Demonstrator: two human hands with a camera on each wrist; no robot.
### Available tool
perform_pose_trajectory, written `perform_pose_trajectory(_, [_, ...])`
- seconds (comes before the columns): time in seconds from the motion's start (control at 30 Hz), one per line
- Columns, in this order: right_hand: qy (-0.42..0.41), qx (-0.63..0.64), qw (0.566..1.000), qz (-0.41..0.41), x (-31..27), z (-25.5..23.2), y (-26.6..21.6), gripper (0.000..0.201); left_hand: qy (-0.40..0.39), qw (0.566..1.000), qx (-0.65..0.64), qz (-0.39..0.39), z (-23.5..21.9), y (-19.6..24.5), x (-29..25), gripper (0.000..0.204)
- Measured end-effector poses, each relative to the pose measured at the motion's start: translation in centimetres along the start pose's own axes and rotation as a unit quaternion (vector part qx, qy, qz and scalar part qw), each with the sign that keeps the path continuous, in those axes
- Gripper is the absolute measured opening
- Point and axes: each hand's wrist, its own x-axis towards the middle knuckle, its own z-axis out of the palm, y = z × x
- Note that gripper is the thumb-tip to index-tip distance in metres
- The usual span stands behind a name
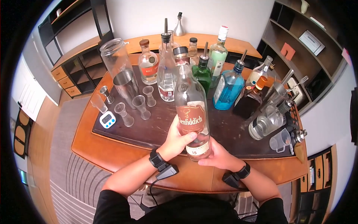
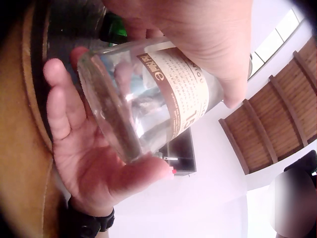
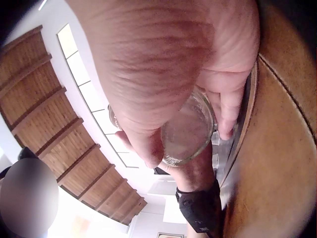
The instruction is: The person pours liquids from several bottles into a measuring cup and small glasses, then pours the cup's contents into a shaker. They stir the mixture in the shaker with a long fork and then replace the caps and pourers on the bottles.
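- The left hand [image 1: 178,141] gripped a clear, brown-labelled glass bottle [image 1: 194,98] round its middle.
- Between both hands, its long axis sloped up and away.
- The right hand [image 1: 220,155], lower down, cupped its bottom end.

The clear glass bottle [image 1: 190,97], with a brown "Glenfiddich" label [image 1: 192,118] bearing a stag's head and a cream strip [image 1: 197,149] reading "15", is raised over the bench's [image 1: 89,143] near edge, tilted, base toward the person.
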Motion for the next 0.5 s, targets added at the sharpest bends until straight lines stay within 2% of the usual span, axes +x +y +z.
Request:
perform_pose_trajectory(0.33, [-0.001, 0.0, 1.0, 0.005, 0.0, 0.15, -0.43, 0.084, -0.017, 0.999, 0.033, -0.001, 0.31, 0.29, -0.25, 0.083])
perform_pose_trajectory(0.5, [-0.004, -0.022, 1.0, 0.002, 0.11, -0.13, -0.23, 0.088, -0.029, 0.997, 0.071, 0.01, 0.65, 0.59, -0.35, 0.092])
